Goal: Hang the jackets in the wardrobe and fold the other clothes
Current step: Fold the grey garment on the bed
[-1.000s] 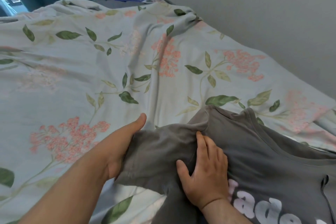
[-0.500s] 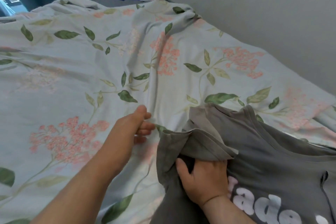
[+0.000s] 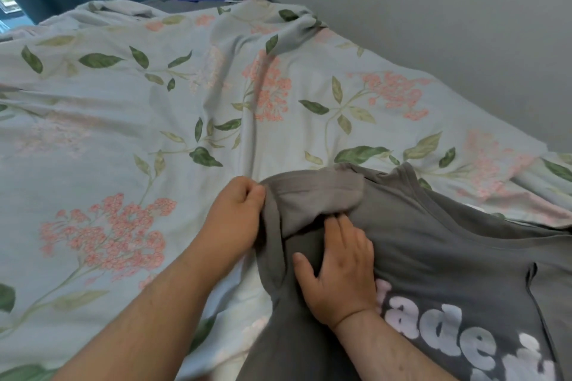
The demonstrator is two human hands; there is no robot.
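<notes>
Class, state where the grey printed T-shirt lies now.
Head view, lower right: the T-shirt lies on the floral bedsheet, left hand gripping its sleeve, right hand pressing it flat.

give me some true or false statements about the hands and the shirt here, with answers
1. The left hand grips the edge of the grey t-shirt. True.
2. The right hand hovers clear of the t-shirt. False: it rests flat on it.
3. The t-shirt lies on a plain white sheet. False: the bedsheet is floral.
4. The t-shirt bears pale lettering. True.
</notes>
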